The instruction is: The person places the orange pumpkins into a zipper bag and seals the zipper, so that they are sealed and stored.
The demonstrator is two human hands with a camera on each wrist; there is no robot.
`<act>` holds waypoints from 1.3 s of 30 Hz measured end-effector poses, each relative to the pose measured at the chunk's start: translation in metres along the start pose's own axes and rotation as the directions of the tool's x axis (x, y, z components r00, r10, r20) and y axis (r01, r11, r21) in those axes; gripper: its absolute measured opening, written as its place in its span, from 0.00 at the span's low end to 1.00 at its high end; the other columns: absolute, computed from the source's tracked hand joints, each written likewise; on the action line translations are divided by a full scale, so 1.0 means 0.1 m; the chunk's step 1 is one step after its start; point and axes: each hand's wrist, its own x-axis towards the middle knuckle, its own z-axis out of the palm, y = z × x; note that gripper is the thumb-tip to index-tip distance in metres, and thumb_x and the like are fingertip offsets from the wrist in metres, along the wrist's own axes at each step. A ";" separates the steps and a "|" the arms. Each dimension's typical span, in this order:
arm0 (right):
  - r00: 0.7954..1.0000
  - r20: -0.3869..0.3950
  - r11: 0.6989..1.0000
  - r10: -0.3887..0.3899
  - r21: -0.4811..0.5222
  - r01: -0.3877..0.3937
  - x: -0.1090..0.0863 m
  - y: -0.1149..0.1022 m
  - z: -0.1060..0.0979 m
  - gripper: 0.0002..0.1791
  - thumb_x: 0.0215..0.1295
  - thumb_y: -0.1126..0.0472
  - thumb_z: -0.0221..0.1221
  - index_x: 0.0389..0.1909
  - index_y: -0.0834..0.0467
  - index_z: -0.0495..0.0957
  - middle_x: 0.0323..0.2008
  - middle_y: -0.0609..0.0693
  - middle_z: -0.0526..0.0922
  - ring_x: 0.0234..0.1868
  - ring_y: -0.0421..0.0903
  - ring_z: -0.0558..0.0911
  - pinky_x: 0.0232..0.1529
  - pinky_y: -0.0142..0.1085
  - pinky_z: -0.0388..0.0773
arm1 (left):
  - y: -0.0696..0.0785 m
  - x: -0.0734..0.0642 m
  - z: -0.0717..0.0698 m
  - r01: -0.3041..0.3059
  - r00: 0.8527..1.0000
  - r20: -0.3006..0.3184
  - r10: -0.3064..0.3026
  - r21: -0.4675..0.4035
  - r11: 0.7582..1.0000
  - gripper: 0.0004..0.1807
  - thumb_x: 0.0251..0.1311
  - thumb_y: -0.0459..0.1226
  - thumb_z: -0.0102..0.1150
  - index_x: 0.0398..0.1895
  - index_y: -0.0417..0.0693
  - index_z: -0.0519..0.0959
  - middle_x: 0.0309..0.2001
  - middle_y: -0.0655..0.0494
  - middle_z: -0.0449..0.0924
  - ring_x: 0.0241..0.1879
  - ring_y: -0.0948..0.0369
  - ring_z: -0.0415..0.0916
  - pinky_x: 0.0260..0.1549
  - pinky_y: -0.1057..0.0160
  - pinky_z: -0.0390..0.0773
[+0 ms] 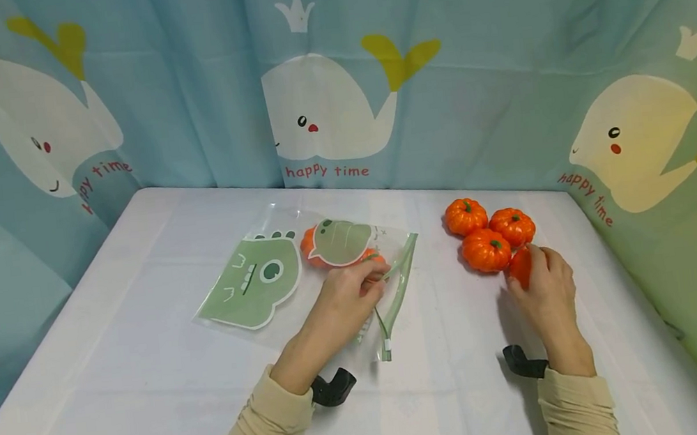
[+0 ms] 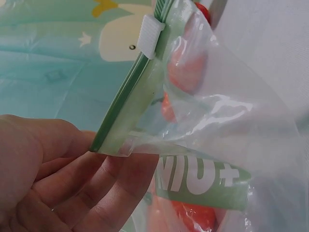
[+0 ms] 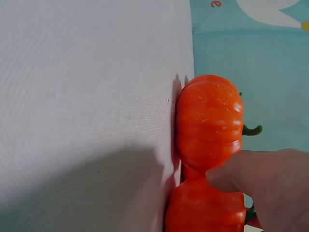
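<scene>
A clear zip bag (image 1: 285, 279) with green cartoon prints lies on the table, and orange mini pumpkins (image 1: 310, 248) show inside it. My left hand (image 1: 344, 302) pinches the bag's green-edged mouth between thumb and fingers; the left wrist view shows the white slider (image 2: 150, 36) on that edge. On the right, my right hand (image 1: 547, 293) grips an orange mini pumpkin (image 1: 520, 266), partly hidden by the fingers. In the right wrist view the thumb (image 3: 270, 179) lies against this pumpkin (image 3: 205, 208). Three more mini pumpkins (image 1: 486, 251) sit clustered just beyond it, close together.
A white cloth covers the table (image 1: 118, 380). Behind and beside it hangs a blue-green curtain (image 1: 186, 107) printed with whales. Black curved pieces (image 1: 335, 387) stick out at both wrists, below the beige sleeves.
</scene>
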 end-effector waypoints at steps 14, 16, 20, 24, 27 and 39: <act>0.998 0.020 0.998 0.067 -0.019 -0.067 -0.04 -0.05 -0.07 0.16 0.62 0.64 0.62 0.47 0.69 0.73 0.53 0.70 0.65 0.57 0.70 0.62 0.53 0.65 0.62 | -0.01 0.00 0.02 0.002 1.000 0.005 -0.002 0.002 1.000 0.12 0.62 0.30 0.61 0.49 0.45 0.84 0.42 0.54 0.87 0.40 0.61 0.81 0.44 0.61 0.81; 0.999 0.002 0.999 0.049 -0.011 -0.049 -0.04 -0.06 -0.08 0.14 0.62 0.64 0.62 0.42 0.69 0.74 0.51 0.70 0.66 0.54 0.69 0.64 0.51 0.63 0.63 | -0.01 0.00 0.02 0.000 1.000 0.005 0.000 0.001 1.000 0.12 0.62 0.30 0.61 0.49 0.45 0.84 0.42 0.54 0.87 0.41 0.61 0.82 0.44 0.61 0.81; 0.999 -0.018 1.000 0.027 -0.005 -0.027 -0.03 -0.07 -0.09 0.11 0.61 0.65 0.63 0.38 0.68 0.75 0.47 0.68 0.67 0.51 0.67 0.66 0.48 0.60 0.65 | -0.01 0.01 0.02 -0.007 1.000 0.000 0.007 -0.002 1.000 0.12 0.62 0.30 0.61 0.49 0.44 0.84 0.41 0.54 0.87 0.41 0.62 0.82 0.44 0.61 0.81; 0.997 0.019 0.997 0.076 -0.006 -0.076 -0.03 -0.09 -0.10 0.15 0.62 0.65 0.62 0.46 0.69 0.75 0.52 0.70 0.66 0.56 0.68 0.64 0.53 0.61 0.65 | -0.01 0.00 0.02 -0.003 1.000 -0.003 0.003 0.004 1.000 0.12 0.62 0.30 0.61 0.48 0.44 0.84 0.41 0.54 0.87 0.40 0.61 0.82 0.44 0.61 0.81; 0.984 0.083 0.988 0.155 -0.039 -0.153 -0.04 -0.10 -0.13 0.23 0.63 0.61 0.60 0.55 0.69 0.71 0.59 0.73 0.62 0.61 0.70 0.59 0.59 0.63 0.61 | -0.01 -0.01 0.02 0.002 1.000 -0.002 -0.002 0.004 1.000 0.12 0.62 0.30 0.61 0.48 0.45 0.84 0.43 0.55 0.87 0.40 0.61 0.82 0.44 0.61 0.81; 0.944 0.266 0.976 0.197 -0.144 -0.163 -0.04 -0.13 -0.27 0.28 0.64 0.57 0.59 0.61 0.66 0.68 0.61 0.77 0.59 0.59 0.75 0.60 0.53 0.68 0.69 | 0.00 -0.01 0.02 0.007 1.000 0.000 -0.007 0.004 1.000 0.13 0.62 0.30 0.61 0.49 0.45 0.84 0.43 0.54 0.87 0.41 0.61 0.81 0.44 0.61 0.81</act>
